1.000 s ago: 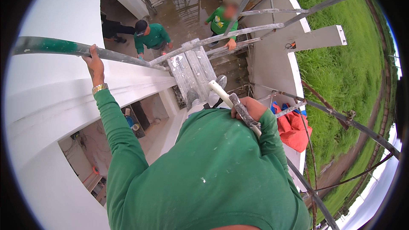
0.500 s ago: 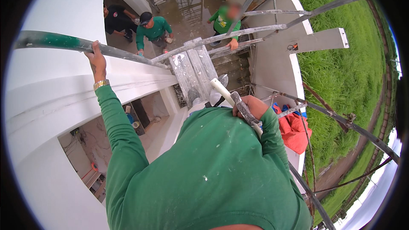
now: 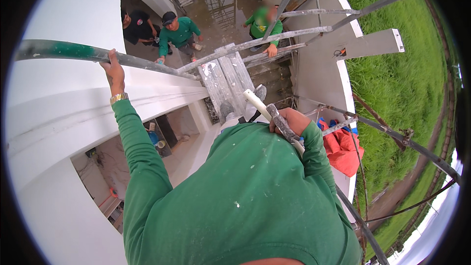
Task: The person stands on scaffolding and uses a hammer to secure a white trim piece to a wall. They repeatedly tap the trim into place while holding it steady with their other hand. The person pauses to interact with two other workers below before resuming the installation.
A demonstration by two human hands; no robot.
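Note:
My left hand (image 3: 114,73), with a gold watch at its wrist, is raised and wrapped round a scaffold tube (image 3: 64,50) that is partly painted green. Close to my waist, my right hand (image 3: 293,121) is closed on a plastering float (image 3: 256,102). The float is seen nearly edge-on, with a long pale blade and a grey, mortar-smeared handle. Part of my right hand's fingers is hidden behind the handle. My shoes stand on splattered scaffold planks (image 3: 227,76).
Three people are below: one in black (image 3: 140,29), one in green with a cap (image 3: 177,34), one in green (image 3: 263,22) with a hand at the scaffold. Grey tubes (image 3: 422,152) cross on the right, near an orange-red sheet (image 3: 343,154). A wall opening (image 3: 105,176) lies left.
The view has shifted slightly, so the surroundings sit a little further right and lower. Both my hands keep their holds. The person in black leans further into view.

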